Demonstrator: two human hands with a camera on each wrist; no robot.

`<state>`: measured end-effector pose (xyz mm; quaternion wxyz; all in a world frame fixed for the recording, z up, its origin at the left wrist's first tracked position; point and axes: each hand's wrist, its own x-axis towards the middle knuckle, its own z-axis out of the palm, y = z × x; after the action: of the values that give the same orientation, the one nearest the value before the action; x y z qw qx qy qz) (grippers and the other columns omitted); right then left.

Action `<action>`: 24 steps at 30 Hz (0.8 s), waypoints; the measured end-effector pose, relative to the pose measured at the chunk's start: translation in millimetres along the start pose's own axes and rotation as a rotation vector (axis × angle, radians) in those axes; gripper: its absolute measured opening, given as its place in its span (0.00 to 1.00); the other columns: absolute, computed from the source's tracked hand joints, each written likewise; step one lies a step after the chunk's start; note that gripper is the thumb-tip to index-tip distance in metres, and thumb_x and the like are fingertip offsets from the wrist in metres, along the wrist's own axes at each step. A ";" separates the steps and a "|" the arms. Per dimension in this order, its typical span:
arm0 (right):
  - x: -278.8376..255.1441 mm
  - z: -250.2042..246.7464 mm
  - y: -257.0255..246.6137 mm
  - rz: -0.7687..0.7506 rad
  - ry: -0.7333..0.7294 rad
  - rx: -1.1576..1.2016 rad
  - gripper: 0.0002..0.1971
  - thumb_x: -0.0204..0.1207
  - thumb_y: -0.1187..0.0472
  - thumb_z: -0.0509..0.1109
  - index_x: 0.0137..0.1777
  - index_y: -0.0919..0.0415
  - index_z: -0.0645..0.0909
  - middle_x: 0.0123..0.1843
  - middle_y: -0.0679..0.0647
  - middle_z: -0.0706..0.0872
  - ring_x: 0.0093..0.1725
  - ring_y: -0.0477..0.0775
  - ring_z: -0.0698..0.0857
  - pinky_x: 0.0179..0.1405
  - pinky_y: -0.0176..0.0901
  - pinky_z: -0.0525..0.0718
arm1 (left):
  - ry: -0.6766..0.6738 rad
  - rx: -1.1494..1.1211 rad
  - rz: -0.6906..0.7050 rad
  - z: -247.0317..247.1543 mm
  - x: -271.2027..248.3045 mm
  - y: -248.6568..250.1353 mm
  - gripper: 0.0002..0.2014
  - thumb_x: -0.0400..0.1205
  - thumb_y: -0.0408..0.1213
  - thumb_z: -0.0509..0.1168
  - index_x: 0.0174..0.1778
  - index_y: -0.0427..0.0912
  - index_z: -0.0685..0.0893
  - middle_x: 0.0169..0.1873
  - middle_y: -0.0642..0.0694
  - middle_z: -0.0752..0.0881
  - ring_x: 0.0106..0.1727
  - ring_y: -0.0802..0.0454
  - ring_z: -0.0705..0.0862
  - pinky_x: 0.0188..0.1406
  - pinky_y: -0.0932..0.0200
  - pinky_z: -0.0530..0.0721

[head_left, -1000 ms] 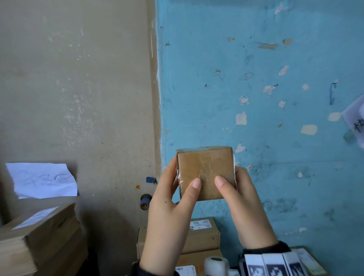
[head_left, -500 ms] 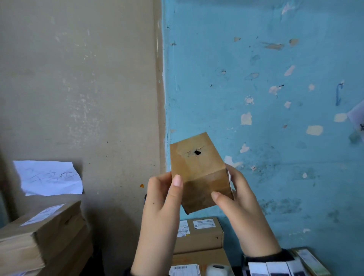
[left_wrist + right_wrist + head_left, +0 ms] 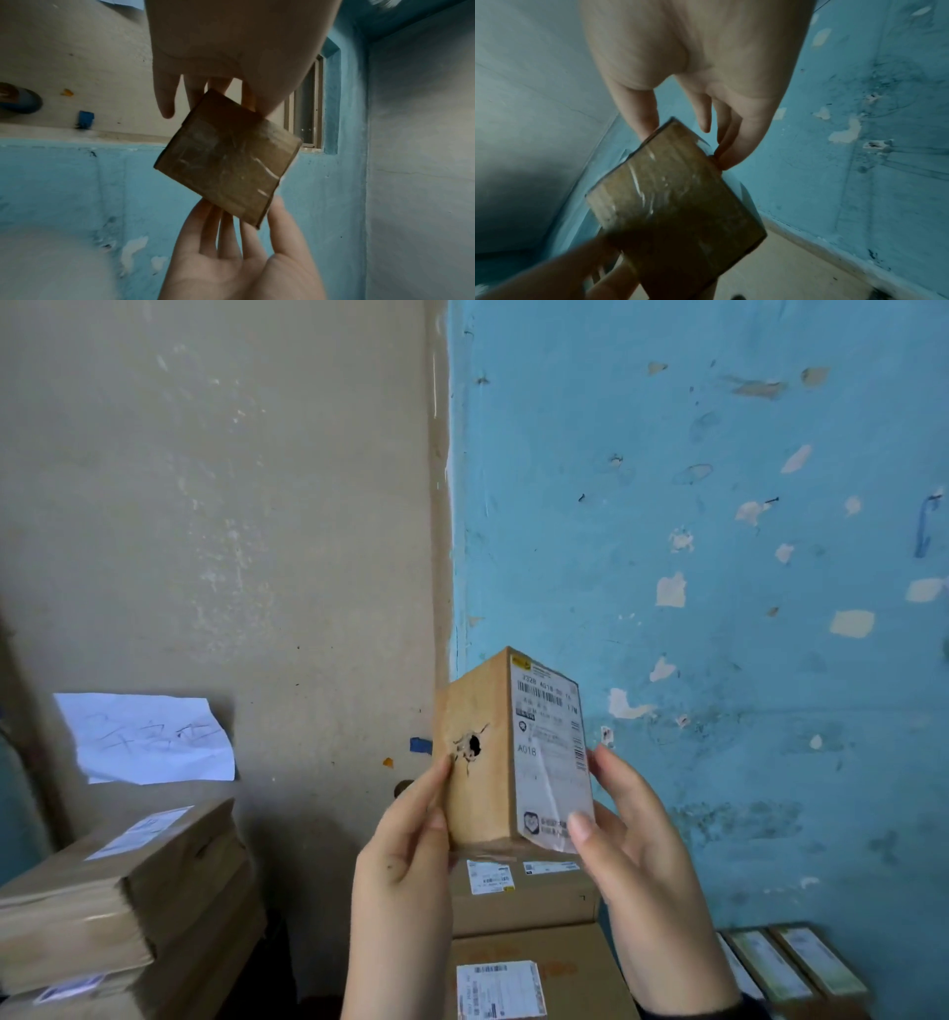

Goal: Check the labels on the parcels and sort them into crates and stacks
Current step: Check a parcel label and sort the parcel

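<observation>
Both hands had the small cardboard parcel pinched between them, held up in the air in front of the wall corner. The left hand clamped the brown side, thumb along the face with the punched hole, fingers behind. The right hand took the other side, thumb tip pressed on the lower corner of the white shipping label, fingers spread behind the box. The label faced the person, barcode up top, "A018" printed partway down. From the left wrist, the taped bottom of the parcel sat tilted like a diamond between the two sets of fingertips. From the right wrist, same thing: tape-shiny cardboard, fingers touching its far edge.

Below the hands, labelled boxes sat stacked one on another. To the left, a stack of flat cartons sat against the beige wall, a handwritten paper sheet above it. At lower right, narrow boxes lined up by the blue wall.
</observation>
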<state>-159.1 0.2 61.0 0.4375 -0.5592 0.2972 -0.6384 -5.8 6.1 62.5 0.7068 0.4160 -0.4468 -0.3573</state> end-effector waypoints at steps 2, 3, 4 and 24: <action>-2.9 3.3 7.4 0.002 0.050 -0.013 0.42 0.48 0.42 0.85 0.67 0.40 0.76 0.65 0.33 0.85 0.63 0.39 0.85 0.48 0.32 0.86 | -0.063 0.010 -0.033 -3.3 -3.1 2.0 0.14 0.78 0.55 0.67 0.58 0.61 0.88 0.55 0.57 0.90 0.59 0.60 0.87 0.56 0.57 0.86; -4.6 4.5 11.9 0.012 0.060 -0.018 0.39 0.51 0.48 0.85 0.66 0.40 0.77 0.65 0.34 0.85 0.63 0.38 0.85 0.47 0.31 0.86 | -0.116 0.027 -0.049 -5.5 -4.2 -0.6 0.25 0.72 0.65 0.69 0.62 0.59 0.84 0.55 0.58 0.89 0.57 0.63 0.87 0.52 0.63 0.85; -7.1 6.6 15.7 0.030 0.060 -0.025 0.36 0.54 0.52 0.84 0.65 0.41 0.77 0.65 0.35 0.86 0.63 0.38 0.85 0.47 0.31 0.86 | -0.153 0.038 -0.066 -7.8 -4.8 -5.7 0.33 0.66 0.71 0.69 0.63 0.58 0.81 0.55 0.58 0.88 0.55 0.66 0.87 0.48 0.66 0.85; -63.2 51.2 29.6 0.048 0.084 -0.263 0.32 0.75 0.74 0.73 0.70 0.39 0.75 0.64 0.34 0.86 0.61 0.40 0.87 0.60 0.44 0.83 | -0.188 -0.071 -0.173 -58.6 -19.9 -21.7 0.24 0.68 0.51 0.69 0.60 0.48 0.81 0.53 0.50 0.91 0.54 0.53 0.90 0.49 0.52 0.88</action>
<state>-103.1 49.1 16.7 0.3628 -0.5773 0.4094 -0.6062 38.9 30.6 21.2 0.6426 0.3924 -0.4607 -0.4700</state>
